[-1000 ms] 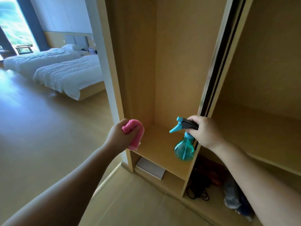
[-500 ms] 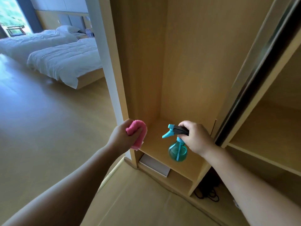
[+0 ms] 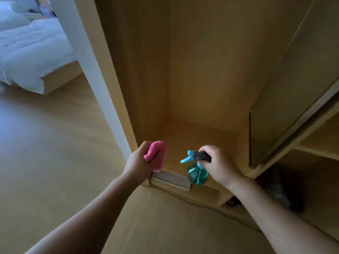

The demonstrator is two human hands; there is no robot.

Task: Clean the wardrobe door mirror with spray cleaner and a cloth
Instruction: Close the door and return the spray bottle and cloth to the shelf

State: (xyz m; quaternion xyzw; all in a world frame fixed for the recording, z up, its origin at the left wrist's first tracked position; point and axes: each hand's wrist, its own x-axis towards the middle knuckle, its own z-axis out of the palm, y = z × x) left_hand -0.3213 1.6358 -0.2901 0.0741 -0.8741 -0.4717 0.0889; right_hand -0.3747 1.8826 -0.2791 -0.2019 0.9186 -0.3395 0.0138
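In front of the open wardrobe point(image 3: 201, 70): one pink cloth point(image 3: 156, 153), one teal spray bottle point(image 3: 197, 174), two hands. The left hand point(image 3: 139, 162), at the wardrobe's left edge, has its fingers curled tight round the bunched cloth. The right hand point(image 3: 220, 165) grips the bottle's dark trigger head, nozzle pointing left. One bed point(image 3: 27, 52) lies far left of the wardrobe.

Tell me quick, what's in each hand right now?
Left hand: closed around the pink cloth.
Right hand: closed around the head of the teal spray bottle.
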